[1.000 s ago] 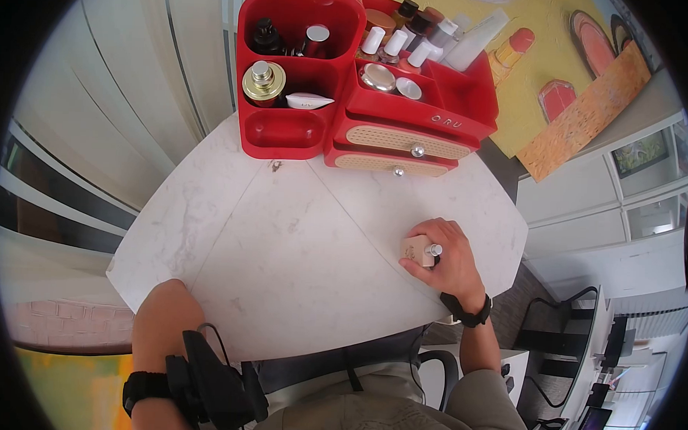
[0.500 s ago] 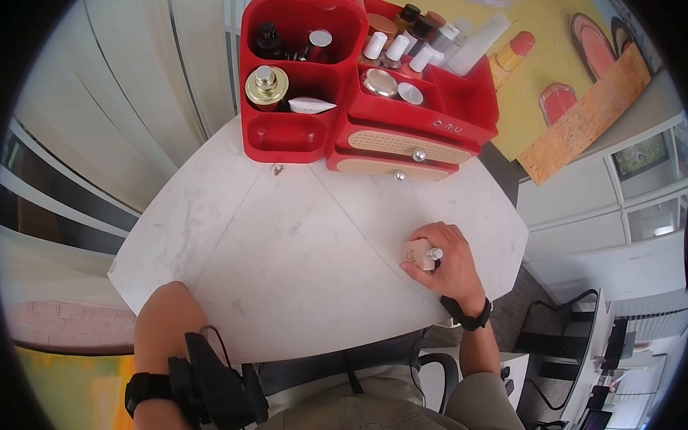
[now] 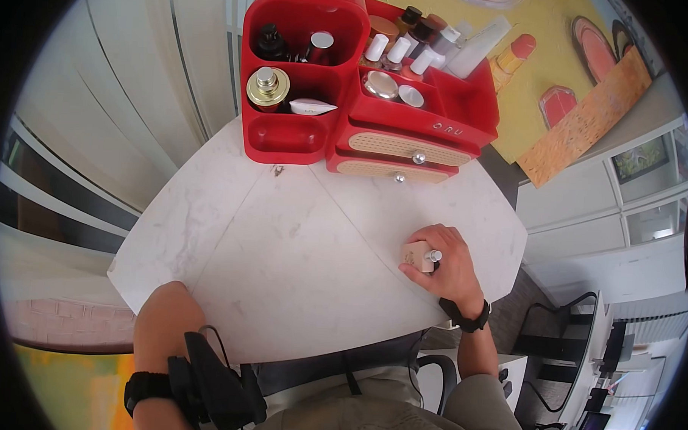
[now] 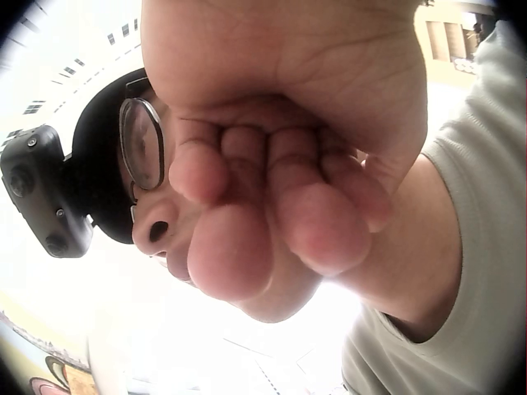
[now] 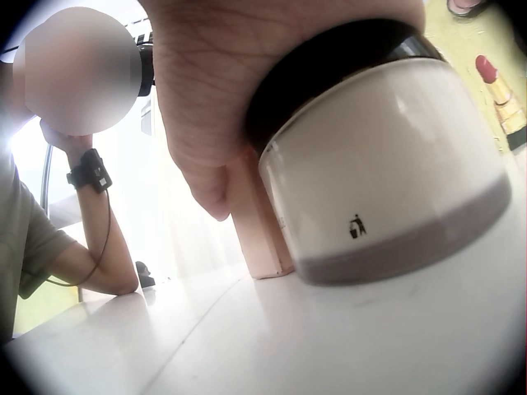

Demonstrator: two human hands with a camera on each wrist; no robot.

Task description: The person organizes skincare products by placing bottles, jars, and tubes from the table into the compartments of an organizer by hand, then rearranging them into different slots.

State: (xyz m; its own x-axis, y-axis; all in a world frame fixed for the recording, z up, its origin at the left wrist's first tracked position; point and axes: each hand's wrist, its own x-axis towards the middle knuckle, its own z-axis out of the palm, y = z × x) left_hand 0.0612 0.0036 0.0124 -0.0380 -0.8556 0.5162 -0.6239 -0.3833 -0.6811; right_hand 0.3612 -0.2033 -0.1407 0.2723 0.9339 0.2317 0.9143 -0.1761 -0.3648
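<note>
In the head view my right hand is on the right side of the white table, its fingers and thumb curved round a beige angular box with a silver cap beside it. The right wrist view shows the thumb along the beige box, which stands upright. Under the palm there is also a whitish jar with a black lid and a grey base. My left hand is raised by the chin, fingers loosely curled, nothing in them; its elbow rests on the table.
A red organizer stands at the table's back, with two drawers whose knobs face me. Its compartments hold a gold-collared bottle, a white tube, white-capped bottles and round compacts. A yellow painted panel is behind.
</note>
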